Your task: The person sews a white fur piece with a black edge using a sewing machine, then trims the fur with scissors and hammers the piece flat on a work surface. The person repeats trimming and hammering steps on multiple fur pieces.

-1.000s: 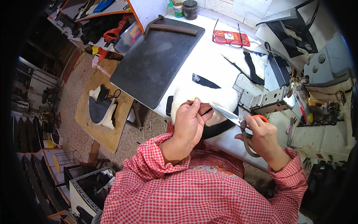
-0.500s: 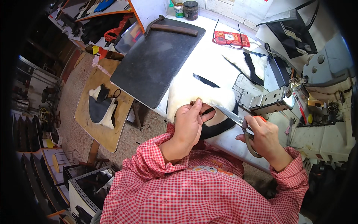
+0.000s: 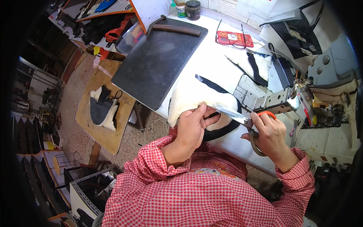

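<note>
My left hand [image 3: 194,126] pinches the near edge of a cream fleece piece [image 3: 196,96] with black edging between thumb and fingers. My right hand [image 3: 269,134] is closed around the handles of a pair of scissors [image 3: 237,116], one of them orange. The blades point left along the fleece, their tips close to my left fingers; the tips themselves are partly hidden in the pile. A black strip [image 3: 209,83] sticks out beyond the fleece's far edge, and a black curved part [image 3: 223,130] shows below the blades.
A black board [image 3: 160,56] bearing a hammer [image 3: 177,30] covers the table's left. Glasses lie over a red box [image 3: 234,39] at the back. Another fleece piece [image 3: 242,64] and a sewing machine [image 3: 276,102] stand right. Left, a wooden board [image 3: 85,117] holds a black-and-fleece piece [image 3: 102,109].
My right hand and the scissors have shifted slightly right and down, with the orange handle now showing more. The fleece has flattened, and more of the black edging shows at its right.
</note>
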The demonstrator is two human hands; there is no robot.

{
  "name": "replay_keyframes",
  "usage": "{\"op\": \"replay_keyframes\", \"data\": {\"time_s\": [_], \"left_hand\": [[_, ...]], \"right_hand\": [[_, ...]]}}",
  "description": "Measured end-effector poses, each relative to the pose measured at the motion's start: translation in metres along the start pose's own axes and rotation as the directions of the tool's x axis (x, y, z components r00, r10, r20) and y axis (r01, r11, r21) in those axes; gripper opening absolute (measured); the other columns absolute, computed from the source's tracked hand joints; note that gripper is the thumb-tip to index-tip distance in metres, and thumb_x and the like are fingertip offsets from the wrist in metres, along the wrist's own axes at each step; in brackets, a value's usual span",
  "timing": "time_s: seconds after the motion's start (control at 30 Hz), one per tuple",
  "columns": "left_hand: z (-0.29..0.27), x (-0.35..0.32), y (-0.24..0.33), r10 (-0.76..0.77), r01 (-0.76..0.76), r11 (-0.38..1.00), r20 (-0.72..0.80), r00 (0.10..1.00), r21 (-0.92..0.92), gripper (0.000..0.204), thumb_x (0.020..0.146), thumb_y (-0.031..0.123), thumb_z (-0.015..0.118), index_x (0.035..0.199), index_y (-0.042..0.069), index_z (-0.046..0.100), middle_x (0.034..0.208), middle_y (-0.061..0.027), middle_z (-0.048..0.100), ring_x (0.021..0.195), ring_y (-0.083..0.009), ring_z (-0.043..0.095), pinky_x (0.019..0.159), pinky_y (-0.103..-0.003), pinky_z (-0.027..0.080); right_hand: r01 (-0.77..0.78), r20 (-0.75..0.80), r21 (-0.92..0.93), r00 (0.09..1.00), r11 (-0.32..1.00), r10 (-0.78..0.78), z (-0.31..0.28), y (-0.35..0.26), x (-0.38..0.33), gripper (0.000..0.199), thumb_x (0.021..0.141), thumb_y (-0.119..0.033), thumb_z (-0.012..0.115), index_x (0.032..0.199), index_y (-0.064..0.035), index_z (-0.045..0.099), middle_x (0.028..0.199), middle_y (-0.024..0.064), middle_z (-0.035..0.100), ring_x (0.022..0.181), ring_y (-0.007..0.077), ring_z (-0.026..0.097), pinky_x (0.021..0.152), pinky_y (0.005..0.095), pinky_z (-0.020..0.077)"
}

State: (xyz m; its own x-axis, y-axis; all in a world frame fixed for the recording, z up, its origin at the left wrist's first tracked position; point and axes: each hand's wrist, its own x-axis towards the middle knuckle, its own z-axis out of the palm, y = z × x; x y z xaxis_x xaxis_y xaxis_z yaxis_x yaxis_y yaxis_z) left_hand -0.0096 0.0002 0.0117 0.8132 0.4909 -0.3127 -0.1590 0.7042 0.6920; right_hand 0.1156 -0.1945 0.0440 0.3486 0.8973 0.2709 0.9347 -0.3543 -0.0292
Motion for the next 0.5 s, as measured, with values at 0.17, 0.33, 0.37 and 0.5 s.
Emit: {"op": "replay_keyframes", "data": {"time_s": [0.17, 0.33, 0.37, 0.5], "left_hand": [[0.0014, -0.0006, -0.0009, -0.020, 0.019, 1.000, 0.013, 1.000, 0.015, 0.028, 0.103, 0.015, 0.042, 0.116, -0.006, 0.056, 0.113, -0.0141, 0.063, 0.103, -0.0211, 0.063, 0.092, -0.045, 0.053], [0.0006, -0.0023, -0.0007, -0.036, 0.036, 0.997, 0.001, 0.999, 0.064, 0.030, 0.103, 0.016, 0.042, 0.116, -0.008, 0.057, 0.112, -0.0156, 0.064, 0.104, -0.0226, 0.063, 0.092, -0.044, 0.053], [-0.0002, -0.0020, -0.0011, -0.036, 0.035, 0.998, 0.005, 0.999, 0.054, 0.031, 0.103, 0.016, 0.042, 0.116, -0.008, 0.057, 0.112, -0.0159, 0.064, 0.104, -0.0230, 0.063, 0.092, -0.044, 0.053], [-0.0051, 0.0005, -0.0029, -0.061, 0.058, 0.995, 0.030, 0.998, 0.086, 0.031, 0.103, 0.016, 0.043, 0.114, -0.008, 0.058, 0.111, -0.0166, 0.064, 0.104, -0.0242, 0.063, 0.091, -0.044, 0.053]], "right_hand": [[0.005, -0.010, -0.048, 1.000, 0.999, -0.005, -0.0020, -0.0004, 0.0038, 0.054, 0.072, -0.053, 0.071, 0.103, -0.0107, 0.060, 0.075, 0.0008, 0.055, 0.059, 0.0167, 0.055, 0.053, 0.0302, 0.0412], [0.011, 0.022, 0.030, 1.000, 0.999, -0.012, -0.0010, 0.0001, 0.0034, 0.055, 0.071, -0.052, 0.072, 0.104, -0.0099, 0.060, 0.074, 0.0012, 0.056, 0.060, 0.0166, 0.057, 0.053, 0.0305, 0.0430], [0.009, 0.032, 0.045, 0.999, 0.999, -0.011, -0.0012, 0.0009, 0.0028, 0.056, 0.071, -0.052, 0.072, 0.104, -0.0097, 0.060, 0.074, 0.0012, 0.056, 0.061, 0.0166, 0.058, 0.053, 0.0305, 0.0434], [0.028, 0.044, -0.001, 0.999, 1.000, -0.028, -0.0039, 0.0048, 0.0012, 0.057, 0.070, -0.053, 0.072, 0.104, -0.0096, 0.060, 0.074, 0.0010, 0.056, 0.061, 0.0170, 0.058, 0.053, 0.0305, 0.0438]]}}
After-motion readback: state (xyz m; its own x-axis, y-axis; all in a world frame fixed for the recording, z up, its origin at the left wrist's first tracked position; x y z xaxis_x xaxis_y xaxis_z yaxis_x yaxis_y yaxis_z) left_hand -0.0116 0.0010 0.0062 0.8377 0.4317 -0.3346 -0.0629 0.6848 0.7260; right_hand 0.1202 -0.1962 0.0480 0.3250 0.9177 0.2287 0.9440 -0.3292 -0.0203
